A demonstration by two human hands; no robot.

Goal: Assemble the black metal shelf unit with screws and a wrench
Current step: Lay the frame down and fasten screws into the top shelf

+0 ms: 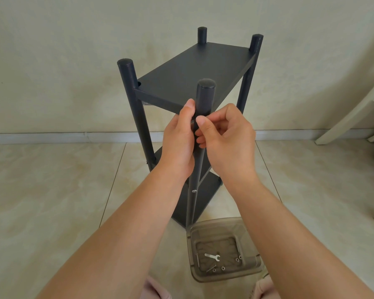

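Matte black metal shelf unit (194,67) standing on glossy beige floor tiles (52,190), round capped tube legs, flat top panel, left hand (178,140) wrapped around the near post (204,93), right hand (227,137) pinching at it, fingers curled, smoky clear plastic tray (225,249) below holding a small silver wrench (213,256) and loose screws (218,269)

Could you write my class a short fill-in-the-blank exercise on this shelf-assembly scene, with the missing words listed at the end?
1. Both hands work at the nearest ____ of the black shelf unit.
2. The silver wrench lies inside the clear plastic ____ on the floor.
3. The left hand and the right hand are beside the top shelf, and neither holds the ____.

Missing words: post; tray; wrench
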